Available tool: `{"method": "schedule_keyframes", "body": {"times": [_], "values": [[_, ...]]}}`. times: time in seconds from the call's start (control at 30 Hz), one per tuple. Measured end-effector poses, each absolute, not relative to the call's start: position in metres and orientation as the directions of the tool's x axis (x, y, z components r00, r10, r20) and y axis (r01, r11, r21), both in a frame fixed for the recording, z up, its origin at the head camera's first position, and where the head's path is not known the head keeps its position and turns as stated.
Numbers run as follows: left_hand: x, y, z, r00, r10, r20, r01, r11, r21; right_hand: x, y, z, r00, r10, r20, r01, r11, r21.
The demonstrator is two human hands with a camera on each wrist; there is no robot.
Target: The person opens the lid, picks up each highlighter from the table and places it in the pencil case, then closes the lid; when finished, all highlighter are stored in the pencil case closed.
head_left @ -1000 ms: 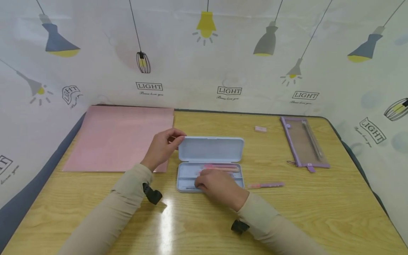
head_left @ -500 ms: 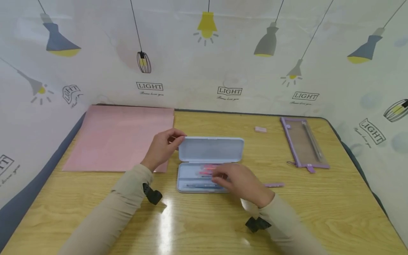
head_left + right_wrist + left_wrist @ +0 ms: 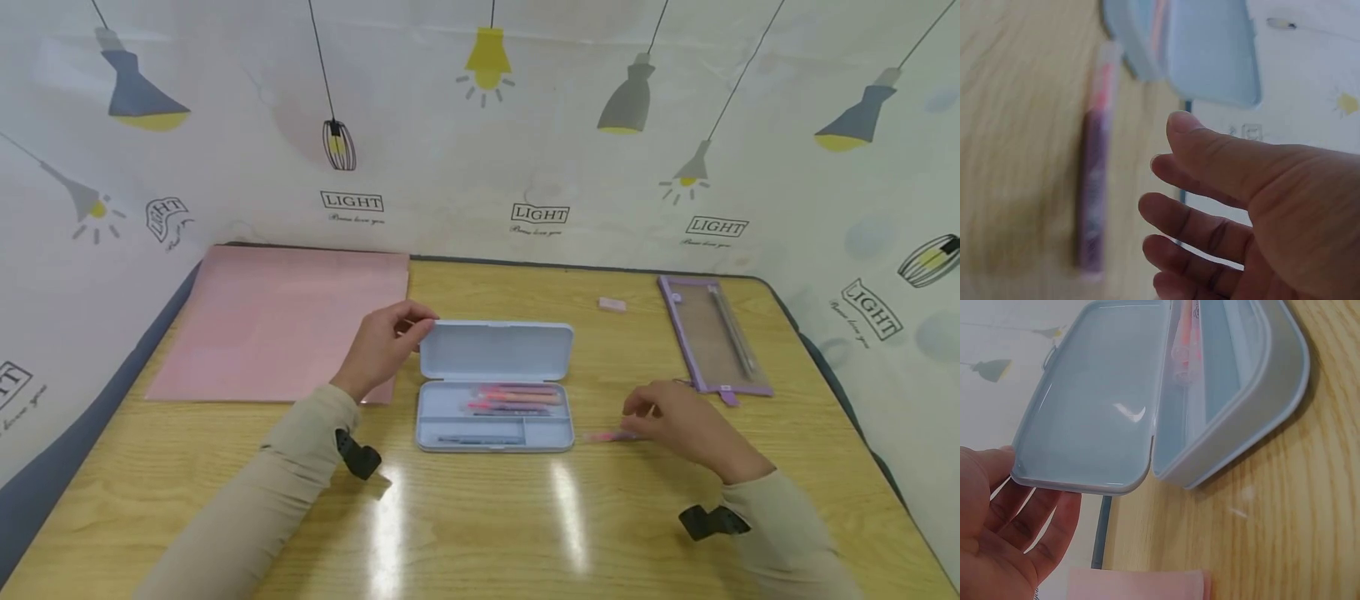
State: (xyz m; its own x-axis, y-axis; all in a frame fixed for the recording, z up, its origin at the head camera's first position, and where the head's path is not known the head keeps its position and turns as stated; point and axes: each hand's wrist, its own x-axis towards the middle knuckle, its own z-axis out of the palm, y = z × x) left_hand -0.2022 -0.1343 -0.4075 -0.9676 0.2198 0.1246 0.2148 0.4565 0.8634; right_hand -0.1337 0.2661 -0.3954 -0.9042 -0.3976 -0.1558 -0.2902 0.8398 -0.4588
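Observation:
A light blue pencil case (image 3: 547, 433) lies open on the table with its lid (image 3: 495, 352) raised. My left hand (image 3: 386, 346) holds the lid's left corner, thumb at the rim and fingers behind, as the left wrist view shows. Several pink and purple pens (image 3: 517, 398) lie in the long rear compartment. A thin bluish pen-like item (image 3: 480, 439) lies in the front left one. Right of the case, my right hand (image 3: 690, 429) hovers by a purple pen with a pink tip (image 3: 1094, 187). The right wrist view shows its fingers loosely bent and apart from that pen.
A pink folder or sheet (image 3: 277, 325) lies at the back left. Towards the back right are a small pink eraser-like block (image 3: 612, 305) and a purple-edged mesh pouch (image 3: 701, 342) with a grey stick-like item on it. A printed wall covering (image 3: 450, 167) stands behind the table.
My right hand has left the pencil case and moved right to the loose pen, uncovering the compartments. The left hand stays on the lid.

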Motion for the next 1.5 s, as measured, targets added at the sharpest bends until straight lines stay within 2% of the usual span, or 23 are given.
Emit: {"method": "schedule_keyframes", "body": {"times": [0.37, 0.8, 1.1, 1.27, 1.5], "values": [[-0.201, -0.134, -0.406, -0.969, 0.217, 0.117, 0.205, 0.450, 0.869, -0.134, 0.287, -0.416, -0.915, -0.394, -0.085, -0.316, 0.832, -0.456], [-0.201, -0.134, -0.405, -0.969, 0.218, 0.117, 0.207, 0.457, 0.865, -0.138, 0.286, -0.423, -0.918, -0.387, -0.091, -0.313, 0.844, -0.436], [-0.202, -0.134, -0.406, -0.968, 0.220, 0.120, 0.211, 0.455, 0.865, -0.139, 0.286, -0.424, -0.911, -0.406, -0.075, -0.340, 0.840, -0.423], [-0.202, -0.134, -0.406, -0.969, 0.220, 0.114, 0.205, 0.456, 0.866, -0.137, 0.286, -0.424, -0.901, -0.432, -0.037, -0.387, 0.841, -0.377], [-0.202, -0.134, -0.405, -0.969, 0.220, 0.108, 0.199, 0.453, 0.869, -0.132, 0.276, -0.407, -0.910, -0.415, 0.020, -0.394, 0.846, -0.361]]}}
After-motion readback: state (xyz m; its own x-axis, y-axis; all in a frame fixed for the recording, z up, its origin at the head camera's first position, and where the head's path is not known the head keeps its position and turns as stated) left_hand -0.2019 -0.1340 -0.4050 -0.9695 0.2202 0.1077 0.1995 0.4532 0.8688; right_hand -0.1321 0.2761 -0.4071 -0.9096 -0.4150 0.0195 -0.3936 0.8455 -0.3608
